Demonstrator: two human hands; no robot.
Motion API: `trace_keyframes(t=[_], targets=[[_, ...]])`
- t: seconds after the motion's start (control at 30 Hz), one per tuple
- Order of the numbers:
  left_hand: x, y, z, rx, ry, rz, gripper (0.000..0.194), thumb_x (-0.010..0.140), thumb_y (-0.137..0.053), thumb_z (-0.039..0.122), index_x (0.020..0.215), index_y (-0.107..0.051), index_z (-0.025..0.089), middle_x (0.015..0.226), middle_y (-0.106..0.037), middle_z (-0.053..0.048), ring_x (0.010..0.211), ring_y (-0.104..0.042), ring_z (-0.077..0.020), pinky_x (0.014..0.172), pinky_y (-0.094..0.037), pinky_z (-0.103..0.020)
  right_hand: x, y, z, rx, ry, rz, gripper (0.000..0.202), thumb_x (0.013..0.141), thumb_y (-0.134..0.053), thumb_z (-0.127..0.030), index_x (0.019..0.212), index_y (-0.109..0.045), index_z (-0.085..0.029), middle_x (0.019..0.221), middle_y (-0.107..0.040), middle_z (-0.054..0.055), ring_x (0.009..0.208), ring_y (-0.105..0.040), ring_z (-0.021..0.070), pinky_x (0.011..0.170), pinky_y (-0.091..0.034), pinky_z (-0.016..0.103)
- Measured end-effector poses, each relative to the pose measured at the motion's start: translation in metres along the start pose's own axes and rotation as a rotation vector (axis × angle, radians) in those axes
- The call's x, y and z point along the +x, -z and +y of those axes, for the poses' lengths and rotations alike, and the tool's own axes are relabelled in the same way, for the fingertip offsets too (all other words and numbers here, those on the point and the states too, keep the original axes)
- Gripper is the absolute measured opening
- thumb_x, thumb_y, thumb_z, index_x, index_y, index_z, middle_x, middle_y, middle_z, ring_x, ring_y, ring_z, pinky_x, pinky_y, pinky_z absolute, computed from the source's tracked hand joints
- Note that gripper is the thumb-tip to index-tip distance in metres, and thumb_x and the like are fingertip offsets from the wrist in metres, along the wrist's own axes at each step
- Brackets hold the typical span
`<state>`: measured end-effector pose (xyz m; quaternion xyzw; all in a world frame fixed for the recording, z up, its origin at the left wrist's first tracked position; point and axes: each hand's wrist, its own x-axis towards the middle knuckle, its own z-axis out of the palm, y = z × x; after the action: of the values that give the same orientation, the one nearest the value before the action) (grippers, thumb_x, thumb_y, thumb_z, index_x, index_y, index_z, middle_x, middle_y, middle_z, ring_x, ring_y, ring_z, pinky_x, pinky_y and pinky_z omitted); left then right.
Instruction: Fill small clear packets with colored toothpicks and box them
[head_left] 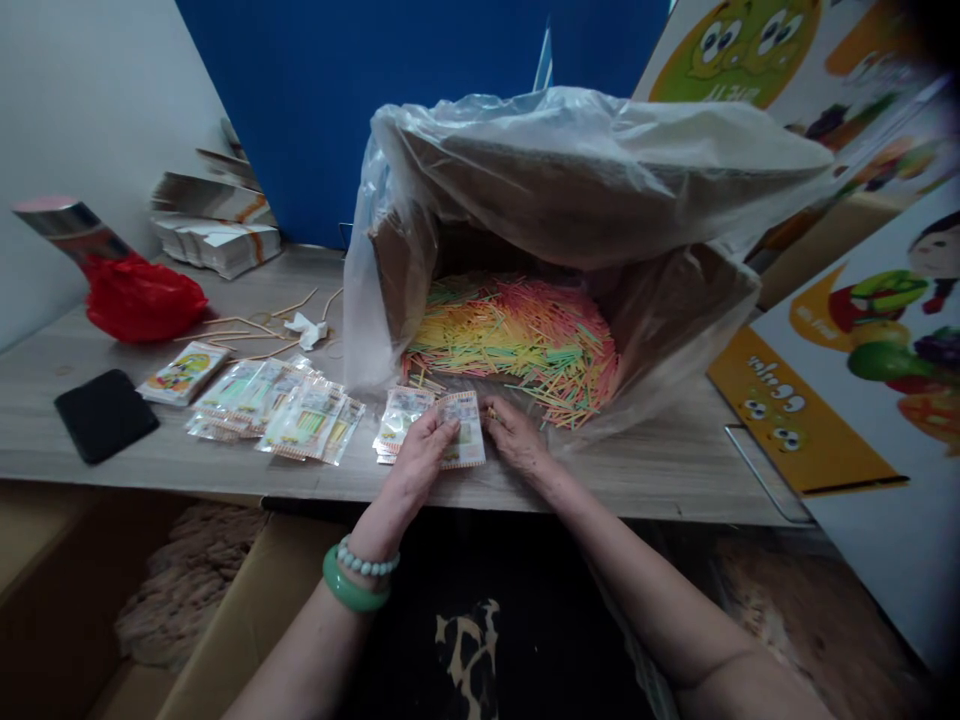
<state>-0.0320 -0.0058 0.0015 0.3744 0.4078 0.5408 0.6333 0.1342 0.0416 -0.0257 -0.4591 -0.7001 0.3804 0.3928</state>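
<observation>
My left hand (424,450) grips a small printed clear packet (469,430), thumb on its face. Close to the packet's right edge, my right hand (517,440) has its fingers pinched together; a tiny yellowish bit shows at the fingertips, too small to name. More packets (401,415) lie under and left of my left hand. Just beyond both hands, a heap of thin coloured sticks (517,340), pink, yellow and green, fills the floor of a cardboard box on its side, lined with a clear plastic bag (360,300). Overlapping packets with coloured sticks inside (307,420) are spread on the table to the left.
On the table (637,480) at left are a black phone-like slab (106,415), a stack of printed cards (184,373), a red plastic bag (142,300), rubber bands and bundled paper (217,240). Printed cartons (862,400) stand right. An open cardboard box (232,610) sits below the table edge.
</observation>
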Motion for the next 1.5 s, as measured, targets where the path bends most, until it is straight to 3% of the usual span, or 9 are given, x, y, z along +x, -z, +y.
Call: trace_keyframes(t=[0.1,0.27,0.4,0.53,0.63,0.77,0.93,1.27,1.5], targets=[[0.000,0.001,-0.002,-0.002,0.029,-0.037,0.041,0.071,-0.080,0.043,0.098,-0.071,0.014,0.083,-0.070,-0.004,0.074,-0.061,-0.0166,0.072,-0.049,-0.029,-0.001,0.002,0.004,-0.017,-0.017,0.001,0.012,0.087,-0.052,-0.034,0.085,-0.058,-0.024,0.082,-0.067,0.001,0.081,-0.060,0.0202,0.074,-0.045,0.032],[0.001,0.007,-0.006,0.099,0.043,0.039,0.029,0.066,-0.083,0.038,0.065,-0.067,0.014,0.062,-0.061,0.000,0.059,-0.053,-0.0129,0.060,-0.043,-0.026,-0.002,0.006,-0.005,0.131,-0.032,0.056,0.020,0.089,-0.052,-0.041,0.081,-0.056,-0.023,0.082,-0.070,0.002,0.079,-0.063,0.0188,0.074,-0.047,0.032],[-0.001,0.005,0.000,0.154,0.033,0.090,0.026,0.063,-0.084,0.035,0.067,-0.071,0.013,0.061,-0.063,0.000,0.058,-0.052,-0.0118,0.058,-0.041,-0.025,-0.003,0.014,-0.017,0.315,-0.067,0.080,0.021,0.088,-0.057,-0.043,0.082,-0.055,-0.023,0.084,-0.074,0.003,0.085,-0.067,0.0187,0.084,-0.048,0.034],[-0.003,-0.003,0.006,0.192,0.002,0.032,0.028,0.063,-0.082,0.037,0.073,-0.074,0.013,0.068,-0.068,-0.002,0.063,-0.056,-0.0131,0.062,-0.044,-0.025,-0.001,0.023,-0.032,0.404,-0.058,0.145,0.016,0.087,-0.060,-0.038,0.083,-0.054,-0.023,0.082,-0.075,0.002,0.085,-0.068,0.0179,0.088,-0.048,0.034],[-0.005,-0.004,0.008,0.247,0.003,0.040,0.031,0.062,-0.081,0.041,0.066,-0.069,0.013,0.062,-0.063,0.000,0.059,-0.053,-0.0116,0.057,-0.042,-0.024,0.004,0.027,-0.046,0.502,-0.018,0.184,0.017,0.087,-0.062,-0.037,0.084,-0.053,-0.024,0.080,-0.075,0.000,0.085,-0.069,0.0185,0.090,-0.048,0.036],[-0.006,-0.005,0.009,0.387,0.078,0.091,0.038,0.061,-0.080,0.047,0.058,-0.059,0.015,0.049,-0.043,0.007,0.041,-0.035,-0.0054,0.042,-0.028,-0.021,0.009,0.022,-0.072,0.671,0.084,0.212,0.018,0.091,-0.060,-0.039,0.088,-0.050,-0.025,0.082,-0.075,0.000,0.088,-0.071,0.0197,0.093,-0.050,0.041],[-0.007,-0.012,0.012,0.400,0.124,0.061,0.042,0.057,-0.079,0.050,0.053,-0.052,0.017,0.049,-0.042,0.007,0.038,-0.037,-0.0056,0.037,-0.033,-0.020,0.012,0.003,-0.096,0.756,0.237,0.197,0.014,0.095,-0.057,-0.036,0.091,-0.049,-0.025,0.082,-0.073,-0.001,0.090,-0.071,0.0191,0.098,-0.050,0.045],[-0.010,-0.010,0.012,0.322,0.170,0.045,0.036,0.058,-0.079,0.045,0.061,-0.060,0.014,0.053,-0.054,0.004,0.032,-0.043,-0.0055,0.031,-0.033,-0.018,0.001,-0.010,-0.074,0.711,0.174,0.171,0.017,0.093,-0.060,-0.037,0.088,-0.050,-0.025,0.074,-0.070,-0.002,0.089,-0.070,0.0194,0.095,-0.050,0.043],[-0.009,-0.008,0.011,0.277,0.173,0.056,0.038,0.059,-0.079,0.046,0.062,-0.057,0.015,0.053,-0.051,0.006,0.031,-0.043,-0.0060,0.029,-0.032,-0.019,-0.005,-0.007,-0.076,0.703,0.182,0.173,0.015,0.094,-0.058,-0.036,0.087,-0.050,-0.025,0.078,-0.073,-0.001,0.094,-0.069,0.0209,0.099,-0.046,0.044]])
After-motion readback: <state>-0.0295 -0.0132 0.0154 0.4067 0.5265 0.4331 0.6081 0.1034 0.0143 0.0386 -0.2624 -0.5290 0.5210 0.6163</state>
